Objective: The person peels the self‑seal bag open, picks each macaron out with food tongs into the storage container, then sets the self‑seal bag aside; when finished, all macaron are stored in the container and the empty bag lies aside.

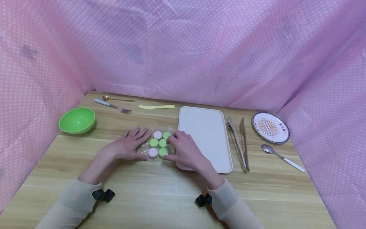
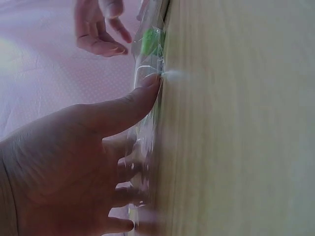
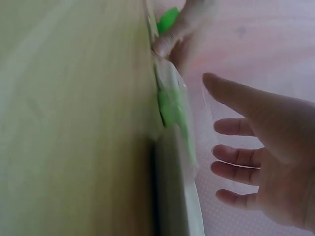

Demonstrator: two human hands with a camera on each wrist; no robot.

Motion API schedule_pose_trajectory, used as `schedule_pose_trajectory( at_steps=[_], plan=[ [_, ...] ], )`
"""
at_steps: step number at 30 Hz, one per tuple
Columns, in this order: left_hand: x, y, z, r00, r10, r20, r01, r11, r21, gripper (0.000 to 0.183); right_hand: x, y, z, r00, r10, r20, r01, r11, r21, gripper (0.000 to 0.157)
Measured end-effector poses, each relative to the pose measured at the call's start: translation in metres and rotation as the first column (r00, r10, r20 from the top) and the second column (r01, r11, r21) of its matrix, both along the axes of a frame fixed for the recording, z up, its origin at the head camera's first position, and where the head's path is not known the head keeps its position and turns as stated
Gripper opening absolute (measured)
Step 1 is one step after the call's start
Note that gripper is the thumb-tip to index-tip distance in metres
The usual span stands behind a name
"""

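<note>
Several round macarons, green ones and pale lilac ones, sit in rows in a clear plastic package on the table. My left hand lies at the package's left side with fingers spread and straight. In the left wrist view its thumb touches the near edge of the plastic. My right hand is over the package's right side, beside the white tray. The right wrist view shows its fingers slightly bent and apart from the package, holding nothing.
A green bowl stands at the left. Along the back lie a fork, a small copper-coloured spoon and a yellow knife. Right of the tray are tongs, a metal knife, a spoon and a patterned plate.
</note>
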State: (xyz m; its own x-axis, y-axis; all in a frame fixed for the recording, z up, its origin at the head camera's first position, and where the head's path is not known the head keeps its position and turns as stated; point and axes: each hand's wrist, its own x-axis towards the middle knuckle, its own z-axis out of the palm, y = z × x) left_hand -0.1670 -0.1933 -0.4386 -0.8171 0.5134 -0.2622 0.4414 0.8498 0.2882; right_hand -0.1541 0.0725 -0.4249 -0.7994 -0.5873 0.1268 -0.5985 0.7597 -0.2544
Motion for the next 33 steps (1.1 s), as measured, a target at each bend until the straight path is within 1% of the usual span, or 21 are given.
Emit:
schedule_pose_trajectory(
  at_steps=[4,9,14,19,23,33],
  plan=[
    [0.0,0.001,0.001,1.0,0.002,0.013,-0.002,1.0,-0.008,0.1,0.007,-0.006,-0.002,1.0,0.015,0.012,-0.016,0.999,0.045,0.052],
    [0.0,0.001,0.002,1.0,0.0,0.02,0.001,1.0,-0.007,0.101,0.01,-0.011,-0.007,1.0,0.027,-0.006,-0.027,0.996,0.082,0.053],
    [0.001,0.003,0.003,1.0,-0.003,0.026,0.003,1.0,-0.007,0.1,0.012,-0.012,-0.011,0.998,0.04,-0.039,-0.035,0.991,0.128,0.047],
    [0.001,0.004,0.004,1.0,-0.004,0.026,0.005,1.0,-0.009,0.099,0.013,-0.012,-0.011,0.997,0.037,-0.066,-0.026,0.986,0.165,0.039],
    [0.0,0.005,0.004,1.0,-0.006,0.018,0.006,1.0,-0.007,0.099,0.013,-0.011,-0.007,0.997,0.038,-0.061,-0.026,0.984,0.176,0.03],
    [0.0,0.002,0.002,1.0,0.0,0.018,0.0,1.0,-0.003,0.1,0.012,-0.009,-0.001,0.998,0.067,-0.015,-0.065,0.99,0.123,0.01]
  ],
)
